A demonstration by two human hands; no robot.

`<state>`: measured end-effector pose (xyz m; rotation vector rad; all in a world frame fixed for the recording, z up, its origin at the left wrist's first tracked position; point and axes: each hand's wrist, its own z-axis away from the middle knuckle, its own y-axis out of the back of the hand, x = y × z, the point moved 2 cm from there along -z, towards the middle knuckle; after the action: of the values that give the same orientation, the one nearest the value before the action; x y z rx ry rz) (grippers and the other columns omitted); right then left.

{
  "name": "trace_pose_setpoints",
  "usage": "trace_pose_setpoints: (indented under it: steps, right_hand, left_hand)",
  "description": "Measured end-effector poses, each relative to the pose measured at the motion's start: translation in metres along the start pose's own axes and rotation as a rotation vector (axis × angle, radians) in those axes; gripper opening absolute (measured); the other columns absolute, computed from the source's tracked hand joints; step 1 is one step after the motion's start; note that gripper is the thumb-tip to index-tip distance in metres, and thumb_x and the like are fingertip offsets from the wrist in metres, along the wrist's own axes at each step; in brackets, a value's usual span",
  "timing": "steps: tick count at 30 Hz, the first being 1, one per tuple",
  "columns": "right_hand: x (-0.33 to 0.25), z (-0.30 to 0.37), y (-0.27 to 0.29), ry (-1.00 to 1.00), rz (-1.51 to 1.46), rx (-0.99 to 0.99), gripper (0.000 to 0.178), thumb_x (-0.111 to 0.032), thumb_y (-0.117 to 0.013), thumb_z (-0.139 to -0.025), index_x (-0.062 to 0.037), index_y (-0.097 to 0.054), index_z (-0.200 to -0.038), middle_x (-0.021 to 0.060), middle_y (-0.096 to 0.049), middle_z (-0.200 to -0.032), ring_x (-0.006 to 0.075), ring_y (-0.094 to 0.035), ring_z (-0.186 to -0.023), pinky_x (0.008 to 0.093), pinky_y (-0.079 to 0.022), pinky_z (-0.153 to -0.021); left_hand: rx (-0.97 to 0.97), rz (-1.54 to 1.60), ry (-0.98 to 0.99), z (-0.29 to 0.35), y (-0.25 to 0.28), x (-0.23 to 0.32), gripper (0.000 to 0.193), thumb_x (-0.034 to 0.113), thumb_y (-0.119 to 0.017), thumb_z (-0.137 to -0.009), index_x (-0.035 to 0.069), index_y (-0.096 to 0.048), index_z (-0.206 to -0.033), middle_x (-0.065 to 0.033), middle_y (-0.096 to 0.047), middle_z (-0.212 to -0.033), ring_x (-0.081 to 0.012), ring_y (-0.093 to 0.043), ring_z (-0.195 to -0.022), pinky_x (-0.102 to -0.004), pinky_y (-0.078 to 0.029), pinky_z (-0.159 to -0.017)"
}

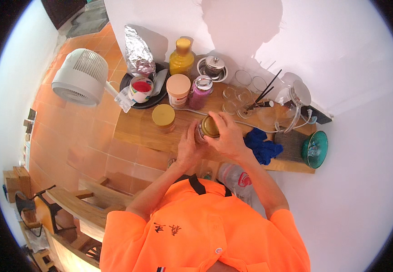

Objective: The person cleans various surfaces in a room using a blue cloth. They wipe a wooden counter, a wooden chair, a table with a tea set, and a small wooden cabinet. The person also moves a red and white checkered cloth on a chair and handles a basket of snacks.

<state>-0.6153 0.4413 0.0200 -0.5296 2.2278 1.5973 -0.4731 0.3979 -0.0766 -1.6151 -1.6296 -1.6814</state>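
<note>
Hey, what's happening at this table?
Someone in an orange shirt is handling a jar above the near edge of the wooden table. The left hand holds its side, while the right hand grips its gold lid, which is on the jar. Whether the lid is being twisted, I can't tell. Another gold-lidded jar stands to the left, and a blue cloth lies to the right.

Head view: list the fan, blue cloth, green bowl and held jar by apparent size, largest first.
1. Fan
2. Blue cloth and green bowl: too alike to rank
3. Held jar, judged by what shows; it is partly covered
</note>
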Motion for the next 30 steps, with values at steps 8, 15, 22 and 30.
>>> trace_pose_setpoints:
  steps: [8, 15, 22, 30]
  right_hand:
    - [0.01, 0.002, 0.018, -0.145, -0.133, 0.046, 0.066, -0.021, -0.078, -0.071, -0.0048, -0.052, -0.129, 0.0198, -0.056, -0.117, 0.037, -0.056, -0.106, 0.0419, -0.047, -0.091]
    - [0.004, 0.012, 0.036, -0.284, -0.346, 0.137, 0.064, -0.021, -0.079, -0.07, -0.0018, -0.054, -0.126, 0.0177, -0.059, -0.113, 0.0324, -0.059, -0.106, 0.0379, -0.046, -0.092]
    - [-0.024, 0.025, 0.045, -0.042, -0.203, 0.137, 0.067, -0.016, -0.081, -0.068, -0.0004, -0.052, -0.126, 0.0208, -0.057, -0.117, 0.0368, -0.06, -0.104, 0.0397, -0.049, -0.087]
    - [-0.008, 0.025, 0.066, 0.059, -0.205, 0.043, 0.068, -0.016, -0.079, -0.071, 0.0005, -0.049, -0.129, 0.0222, -0.055, -0.12, 0.0396, -0.057, -0.107, 0.0408, -0.048, -0.09]
  left_hand:
    - [-0.109, 0.194, 0.035, -0.006, 0.009, 0.014, 0.081, 0.011, -0.077, -0.075, 0.002, -0.031, -0.142, -0.0228, -0.045, -0.134, -0.0396, -0.049, -0.121, -0.046, -0.043, -0.1]
    - [-0.051, 1.639, 0.72, -0.02, -0.016, 0.007, 0.052, 0.043, -0.047, -0.099, 0.005, -0.045, -0.133, -0.0125, -0.056, -0.126, -0.0257, -0.056, -0.117, -0.0416, -0.046, -0.099]
    - [-0.267, 1.812, 1.041, -0.016, -0.024, 0.01, 0.039, 0.041, -0.048, -0.098, 0.006, -0.06, -0.111, -0.0102, -0.067, -0.109, -0.0257, -0.066, -0.099, -0.0434, -0.054, -0.086]
    - [-0.531, 2.018, 1.028, -0.025, -0.027, 0.02, 0.059, 0.054, -0.038, -0.097, 0.005, -0.053, -0.127, -0.015, -0.059, -0.127, -0.0322, -0.058, -0.115, -0.0509, -0.046, -0.098]
